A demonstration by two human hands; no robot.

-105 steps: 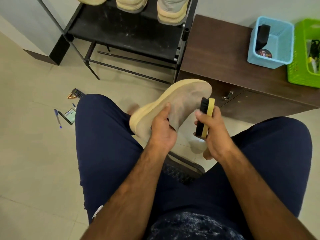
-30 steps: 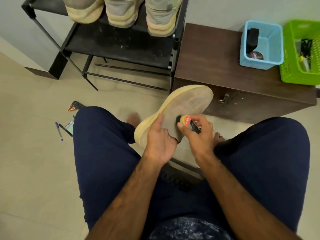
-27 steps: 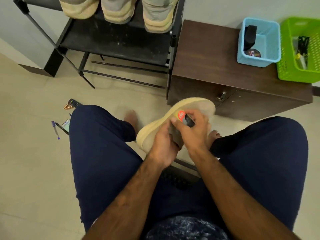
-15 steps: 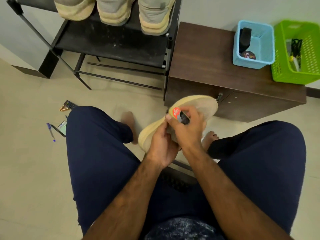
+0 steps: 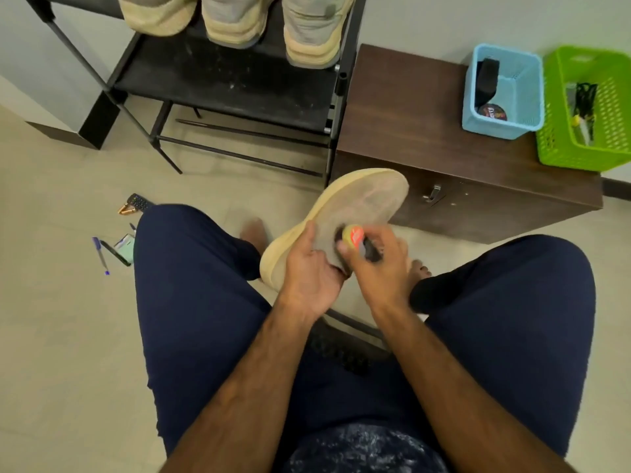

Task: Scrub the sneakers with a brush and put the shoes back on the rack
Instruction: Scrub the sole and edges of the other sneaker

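**Step in hand:** scrubbing.

**Task's thing:** The sneaker (image 5: 362, 206) is held sole-up at the centre of the frame, between the person's knees. Its toe points toward the upper right.

**Hands:**
- The left hand (image 5: 309, 274) grips the sneaker's nearer end. The thumb lies across the sole and the fingers are wrapped underneath, out of sight.
- The right hand (image 5: 382, 268) has its fingers closed round the brush (image 5: 355, 235), set against the middle of the sole.
- The right hand and the brush are blurred, so bristle contact is judged, not plainly seen.

**Destination:** The rack (image 5: 232, 83) stands at the upper left, with three shoes (image 5: 239, 18) on its upper shelf.

**Assessment:** The sole toward the toe looks grey and soiled, so brushing there seems outstanding.

**Next move calls for:** firm strokes toward the toe while the left hand braces the sneaker. After that the sneaker must be turned sole-down and carried up-left to the rack.
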